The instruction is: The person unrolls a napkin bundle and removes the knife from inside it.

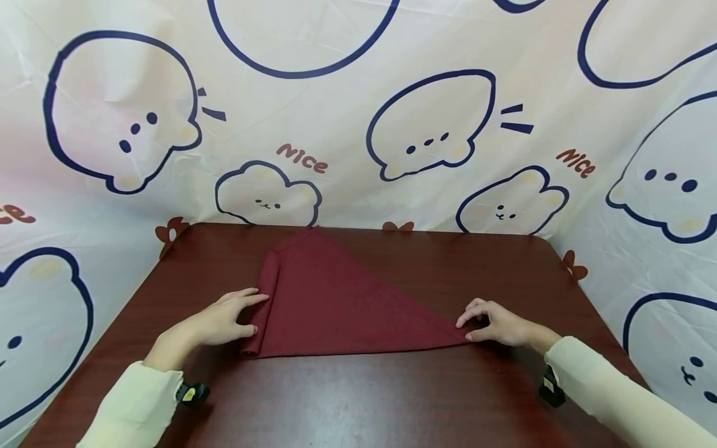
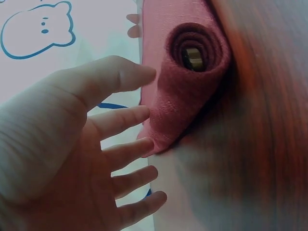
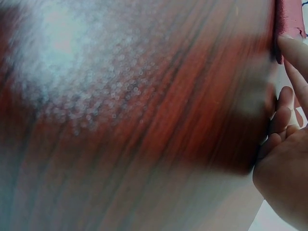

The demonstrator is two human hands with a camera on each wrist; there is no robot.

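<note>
So my left hand point(image 1: 221, 317) is spread at the rolled side of the red cloth point(image 1: 347, 305), mid-frame, and my right point(image 1: 501, 325), lower right, pinches its pointy corner.

The cloth point(image 1: 336, 305) is plain maroon, the table point(image 1: 403, 398) streaked reddish-brown.

The left arm point(image 1: 134, 404) and right arm point(image 1: 622, 395) reach forward over the worktop point(image 1: 358, 398). The left hand point(image 1: 218, 320), toward the left edge, spreads nearly straight fingers, thumb apart. The right hand point(image 1: 501, 325), toward the right edge, holds thumb and forefinger close together, other fingers bent.
</note>
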